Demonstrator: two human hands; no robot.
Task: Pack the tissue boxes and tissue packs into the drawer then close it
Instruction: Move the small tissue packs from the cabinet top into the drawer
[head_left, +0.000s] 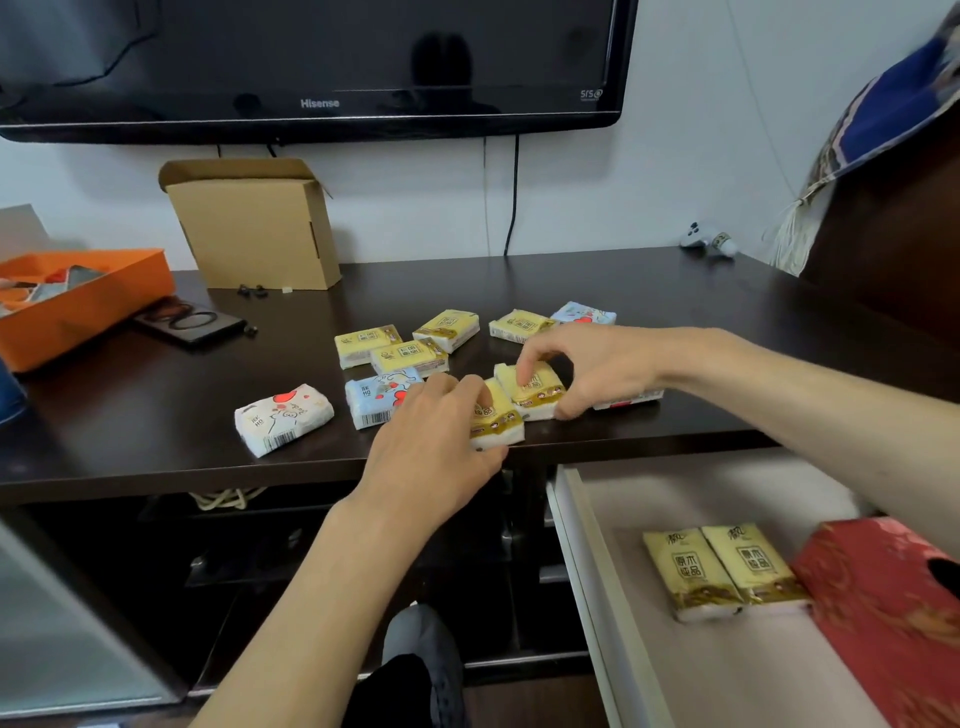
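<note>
The open white drawer, near right, holds two yellow tissue packs beside a red tissue box. On the dark wooden tabletop, left hand and right hand each pinch one yellow pack; seven more packs lie loose.

Open drawer floor free beside packs

Your left hand grips a yellow pack at the table edge, and your right hand pinches another pack just behind it. Right of the table edge, the open drawer holds two packs beside a red box.
</note>
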